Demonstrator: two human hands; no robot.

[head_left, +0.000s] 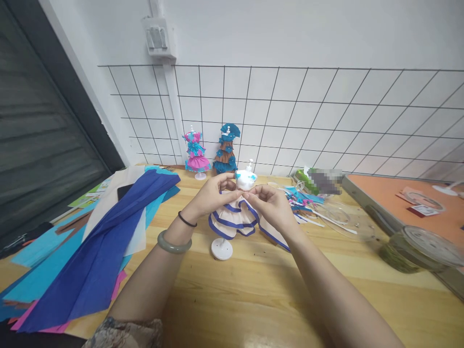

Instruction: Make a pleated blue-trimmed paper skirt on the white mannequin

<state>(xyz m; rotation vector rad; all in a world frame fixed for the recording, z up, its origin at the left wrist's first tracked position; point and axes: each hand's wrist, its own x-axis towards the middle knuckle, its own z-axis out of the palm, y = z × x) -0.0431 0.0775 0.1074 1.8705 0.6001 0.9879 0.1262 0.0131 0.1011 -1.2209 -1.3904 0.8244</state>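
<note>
A small white dress form (246,180) with blue bits on its bust tilts on a round white base (222,249). Around its lower part hangs a tiered cream skirt (232,222) with dark blue edging, which looks like crepe paper. At the waist, my left hand (217,194) is closed, thumb and fingers pinching the skirt's top edge. Opposite it, my right hand (271,205) pinches a cream strip (273,234) with the same blue edge. The strip's tail trails down to the right, beneath my right hand. My fingers partly cover the waist.
Blue, cream and turquoise paper sheets (108,241) pile up at left. Two dressed miniature forms, one pink (197,162) and one teal and brown (225,154), stand by the wall. Scraps (304,203), a clear round container (420,249) and an orange board (384,193) lie at right.
</note>
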